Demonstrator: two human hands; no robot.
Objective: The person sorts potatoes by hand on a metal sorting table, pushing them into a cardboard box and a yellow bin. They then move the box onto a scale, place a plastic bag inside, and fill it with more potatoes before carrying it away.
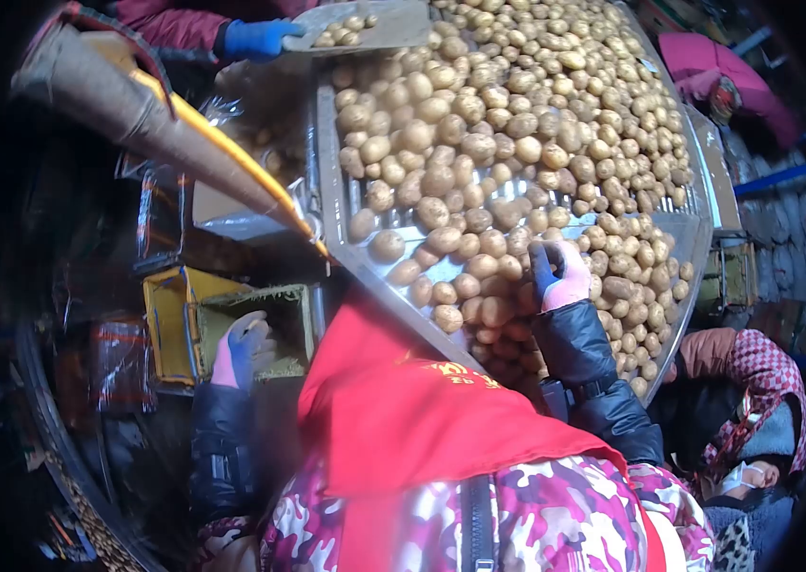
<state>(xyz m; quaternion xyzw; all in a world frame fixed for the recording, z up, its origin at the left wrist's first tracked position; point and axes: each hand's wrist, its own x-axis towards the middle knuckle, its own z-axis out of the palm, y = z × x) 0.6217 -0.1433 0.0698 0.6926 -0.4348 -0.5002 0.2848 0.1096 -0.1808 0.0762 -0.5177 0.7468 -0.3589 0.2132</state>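
My right hand (563, 275), in a pink and blue glove, is over the potatoes (493, 257) on the metal sorting table (379, 267). Its fingers are bent and apart, with no potato visible between them. To the left, my left hand (244, 351), in a pink and grey-blue glove, hangs over a box with a greenish inside (260, 315). The fingers there look spread, and nothing shows in them. Dark sleeves cover both my forearms.
A yellow crate (166, 329) stands beside the greenish box. A thick brown chute with a yellow edge (222, 157) slants down to the table. At the top, a co-worker's blue-gloved hand (265, 38) holds a scoop (374, 27) with potatoes. Other people stand on the right.
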